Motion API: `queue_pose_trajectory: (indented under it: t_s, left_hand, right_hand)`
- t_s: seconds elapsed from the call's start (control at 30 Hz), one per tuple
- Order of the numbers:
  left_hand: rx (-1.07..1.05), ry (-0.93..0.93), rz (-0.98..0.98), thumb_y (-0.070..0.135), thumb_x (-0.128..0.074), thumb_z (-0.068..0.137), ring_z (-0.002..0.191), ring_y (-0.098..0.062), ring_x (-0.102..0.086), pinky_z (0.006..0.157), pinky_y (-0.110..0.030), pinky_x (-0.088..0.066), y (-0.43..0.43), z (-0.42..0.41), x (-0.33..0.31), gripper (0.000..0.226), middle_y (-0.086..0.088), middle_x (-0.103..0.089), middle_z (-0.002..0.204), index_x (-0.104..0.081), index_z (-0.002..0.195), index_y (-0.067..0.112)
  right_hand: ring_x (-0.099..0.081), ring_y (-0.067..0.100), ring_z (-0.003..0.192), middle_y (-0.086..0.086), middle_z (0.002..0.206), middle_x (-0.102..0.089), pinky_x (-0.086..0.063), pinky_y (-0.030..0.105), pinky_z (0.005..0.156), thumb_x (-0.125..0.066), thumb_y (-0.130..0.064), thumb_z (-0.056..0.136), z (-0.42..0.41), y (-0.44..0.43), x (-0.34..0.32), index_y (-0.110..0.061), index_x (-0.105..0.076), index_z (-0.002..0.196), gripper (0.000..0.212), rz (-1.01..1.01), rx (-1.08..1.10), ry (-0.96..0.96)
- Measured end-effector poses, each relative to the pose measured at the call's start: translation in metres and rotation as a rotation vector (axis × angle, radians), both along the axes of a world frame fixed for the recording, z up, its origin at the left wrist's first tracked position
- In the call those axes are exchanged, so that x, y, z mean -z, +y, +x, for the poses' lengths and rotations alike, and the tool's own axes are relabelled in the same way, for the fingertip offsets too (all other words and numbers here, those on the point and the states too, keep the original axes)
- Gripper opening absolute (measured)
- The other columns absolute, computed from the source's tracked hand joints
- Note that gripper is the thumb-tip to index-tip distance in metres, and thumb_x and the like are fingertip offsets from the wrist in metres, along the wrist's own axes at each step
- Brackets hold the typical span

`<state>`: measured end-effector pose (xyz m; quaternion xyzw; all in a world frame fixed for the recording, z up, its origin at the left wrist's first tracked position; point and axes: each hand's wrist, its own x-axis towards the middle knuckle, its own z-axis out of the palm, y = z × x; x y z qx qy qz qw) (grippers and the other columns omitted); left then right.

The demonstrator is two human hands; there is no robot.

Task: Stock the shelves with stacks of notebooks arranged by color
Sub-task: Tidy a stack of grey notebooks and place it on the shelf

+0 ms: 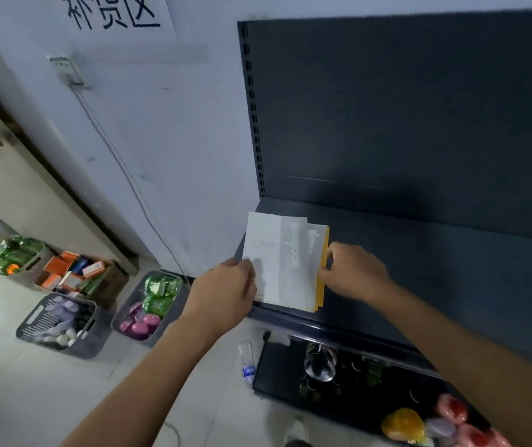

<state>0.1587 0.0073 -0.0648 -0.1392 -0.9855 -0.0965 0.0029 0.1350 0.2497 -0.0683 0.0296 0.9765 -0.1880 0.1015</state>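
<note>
A small stack of notebooks (285, 262) lies at the left end of the dark grey shelf (435, 269). The top covers look white with faint print, and a yellow one (322, 279) peeks out along the right edge. My left hand (226, 290) holds the stack's near left corner, thumb on top. My right hand (354, 272) pinches the right edge at the yellow cover. The stack's front edge reaches the shelf lip.
The rest of the shelf to the right is bare, with a dark back panel (403, 108) behind. A lower shelf (277, 366) holds glassware and coloured items. On the floor at left stand grey baskets (58, 327) and boxes of packaged goods, and a water bottle (247, 362).
</note>
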Motion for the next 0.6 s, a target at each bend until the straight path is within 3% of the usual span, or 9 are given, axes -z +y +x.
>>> queue_pose_trajectory:
  t_s: [0.07, 0.23, 0.3, 0.47, 0.6]
  left_hand:
    - [0.033, -0.005, -0.052, 0.032, -0.046, 0.098, 0.081, -0.021, -0.062, 0.066, -0.034, -0.052, 0.002, -0.020, -0.001, 0.018, 0.004, -0.058, 0.097, -0.059, 0.104, 0.021]
    - [0.076, -0.017, -0.167, 0.032, -0.042, 0.100, 0.101, -0.022, -0.059, 0.075, -0.037, -0.055, 0.013, -0.073, -0.004, 0.030, -0.001, -0.055, 0.115, -0.054, 0.123, 0.017]
    - [0.080, -0.021, -0.244, 0.036, -0.041, 0.100, 0.105, -0.022, -0.056, 0.072, -0.035, -0.052, 0.019, -0.090, -0.001, 0.035, -0.003, -0.054, 0.117, -0.048, 0.128, 0.015]
    - [-0.020, -0.126, -0.269, 0.046, -0.038, 0.101, 0.103, -0.026, -0.058, 0.071, -0.034, -0.044, 0.028, -0.109, 0.013, 0.044, -0.008, -0.055, 0.114, -0.043, 0.122, 0.008]
    - [-0.036, -0.186, -0.197, 0.052, -0.044, 0.099, 0.101, -0.027, -0.061, 0.075, -0.035, -0.048, 0.026, -0.115, 0.020, 0.048, -0.007, -0.056, 0.113, -0.043, 0.120, 0.008]
  right_hand:
    - [-0.059, 0.013, 0.072, -0.007, 0.083, -0.060, -0.041, 0.029, 0.054, -0.054, -0.036, 0.087, -0.010, 0.001, 0.004, -0.028, -0.050, 0.084, 0.009, -0.027, 0.025, -0.016]
    - [-0.061, 0.016, 0.079, -0.006, 0.089, -0.061, -0.050, 0.033, 0.063, -0.055, -0.038, 0.090, -0.034, 0.008, 0.012, -0.021, -0.055, 0.098, 0.019, -0.062, 0.099, -0.047]
    - [-0.061, 0.015, 0.078, -0.006, 0.088, -0.061, -0.049, 0.032, 0.062, -0.055, -0.038, 0.089, -0.044, 0.011, 0.019, -0.021, -0.056, 0.098, 0.019, -0.074, 0.111, -0.042]
    - [-0.063, 0.015, 0.075, -0.006, 0.085, -0.064, -0.052, 0.032, 0.062, -0.054, -0.037, 0.090, -0.057, 0.010, 0.028, -0.021, -0.059, 0.102, 0.021, -0.096, 0.131, -0.074]
    - [-0.060, 0.014, 0.074, -0.005, 0.085, -0.060, -0.049, 0.032, 0.060, -0.052, -0.038, 0.091, -0.058, 0.001, 0.037, -0.020, -0.057, 0.098, 0.020, -0.097, 0.163, -0.022]
